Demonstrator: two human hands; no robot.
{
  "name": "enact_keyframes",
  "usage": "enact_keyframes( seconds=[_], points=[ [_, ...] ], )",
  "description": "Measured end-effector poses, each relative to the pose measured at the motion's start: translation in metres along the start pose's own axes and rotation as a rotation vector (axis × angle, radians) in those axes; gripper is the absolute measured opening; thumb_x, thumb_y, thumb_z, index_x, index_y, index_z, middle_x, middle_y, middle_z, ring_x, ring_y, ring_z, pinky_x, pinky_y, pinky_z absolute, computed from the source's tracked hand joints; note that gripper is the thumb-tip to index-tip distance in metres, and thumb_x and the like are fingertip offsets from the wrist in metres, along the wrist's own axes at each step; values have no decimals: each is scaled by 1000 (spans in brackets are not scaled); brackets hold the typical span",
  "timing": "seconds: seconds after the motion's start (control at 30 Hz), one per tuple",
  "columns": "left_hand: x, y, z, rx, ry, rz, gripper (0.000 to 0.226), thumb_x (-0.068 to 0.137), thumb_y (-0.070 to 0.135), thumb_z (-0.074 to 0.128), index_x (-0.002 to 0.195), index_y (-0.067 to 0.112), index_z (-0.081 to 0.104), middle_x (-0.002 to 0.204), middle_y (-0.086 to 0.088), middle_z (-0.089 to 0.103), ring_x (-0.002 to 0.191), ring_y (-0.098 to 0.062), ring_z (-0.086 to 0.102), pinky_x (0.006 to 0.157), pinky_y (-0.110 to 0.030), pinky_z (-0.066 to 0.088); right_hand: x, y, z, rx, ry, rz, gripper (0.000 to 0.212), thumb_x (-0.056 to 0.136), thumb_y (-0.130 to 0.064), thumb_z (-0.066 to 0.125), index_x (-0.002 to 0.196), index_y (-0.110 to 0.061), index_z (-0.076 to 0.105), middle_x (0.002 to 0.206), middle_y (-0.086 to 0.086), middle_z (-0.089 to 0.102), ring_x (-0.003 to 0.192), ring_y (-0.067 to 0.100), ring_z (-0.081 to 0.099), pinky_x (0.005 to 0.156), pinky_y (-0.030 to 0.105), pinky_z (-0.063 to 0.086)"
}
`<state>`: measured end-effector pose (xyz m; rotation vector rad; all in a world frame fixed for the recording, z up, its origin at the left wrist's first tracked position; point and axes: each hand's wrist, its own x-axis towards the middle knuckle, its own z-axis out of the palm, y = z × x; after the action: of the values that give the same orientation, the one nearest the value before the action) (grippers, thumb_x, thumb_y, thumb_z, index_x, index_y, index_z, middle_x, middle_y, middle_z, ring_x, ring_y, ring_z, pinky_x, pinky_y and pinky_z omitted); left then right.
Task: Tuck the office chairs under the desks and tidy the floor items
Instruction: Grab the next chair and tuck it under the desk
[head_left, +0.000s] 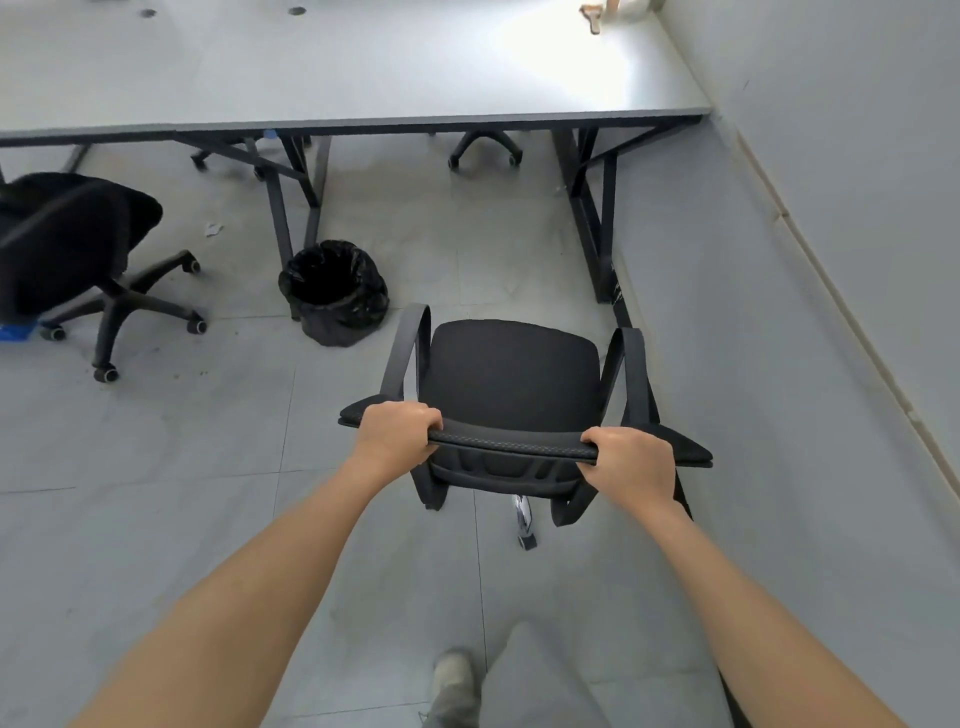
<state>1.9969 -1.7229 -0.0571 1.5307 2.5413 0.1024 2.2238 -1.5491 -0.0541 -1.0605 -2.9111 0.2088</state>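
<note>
hands, left (397, 434) and right (631, 467), grip black mesh armchair's backrest (511, 446); ahead-left, black-lined round bin (333, 291) could snag its armrest when pushed deskward.

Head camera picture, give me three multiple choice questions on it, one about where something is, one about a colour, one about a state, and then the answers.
1. Where does the bin stand?
A. On the desk
B. On the floor beside a desk leg
C. On the chair seat

2. What colour is the bag lining the bin?
A. Black
B. White
C. Blue

3. What are the two hands doing?
A. Hanging free
B. Resting flat on the desk
C. Gripping the top of the chair back

Answers:
1 B: it sits on the floor against the black desk leg, left of the held chair.
2 A: the bag is glossy black.
3 C: the left hand and right hand both curl their fingers over the backrest's top edge, the chair facing the desk.
</note>
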Motion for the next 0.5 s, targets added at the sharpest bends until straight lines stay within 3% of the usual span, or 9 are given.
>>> enact_keyframes(
  seconds=[0.2, 0.27, 0.4, 0.5],
  points=[
    [108, -21, -14, 10, 16, -2, 14, 81, 30, 58, 91, 27, 67, 91, 6, 70, 88, -21, 62, 62, -26, 36, 104, 16, -1, -14, 38, 25, 8, 68, -27, 72, 71, -20, 71, 59, -3, 67, 54, 22, 61, 44, 11, 23],
    [144, -26, -20, 12, 11, -6, 14, 81, 29, 58, 91, 27, 67, 91, 5, 70, 88, -21, 62, 64, -27, 38, 138, 23, -2, -13, 7, 16, 11, 72, -29, 69, 74, -19, 71, 62, -2, 68, 57, 21, 62, 45, 14, 31],
    [210, -28, -32, -6, 24, -23, 13, 81, 24, 57, 88, 24, 68, 87, 4, 70, 84, -22, 62, 59, -25, 32, 209, 45, -8, -16, -12, 0, 15, 76, -31, 65, 82, -19, 72, 70, -2, 70, 63, 20, 63, 47, 9, 18],
    [251, -28, -39, -14, 48, -34, 12, 81, 23, 58, 87, 23, 69, 86, 4, 70, 81, -21, 62, 58, -25, 30, 258, 59, -17, -39, -42, -37, 19, 81, -35, 57, 90, -23, 69, 81, -5, 70, 75, 18, 63, 46, 13, 17]
  ],
)
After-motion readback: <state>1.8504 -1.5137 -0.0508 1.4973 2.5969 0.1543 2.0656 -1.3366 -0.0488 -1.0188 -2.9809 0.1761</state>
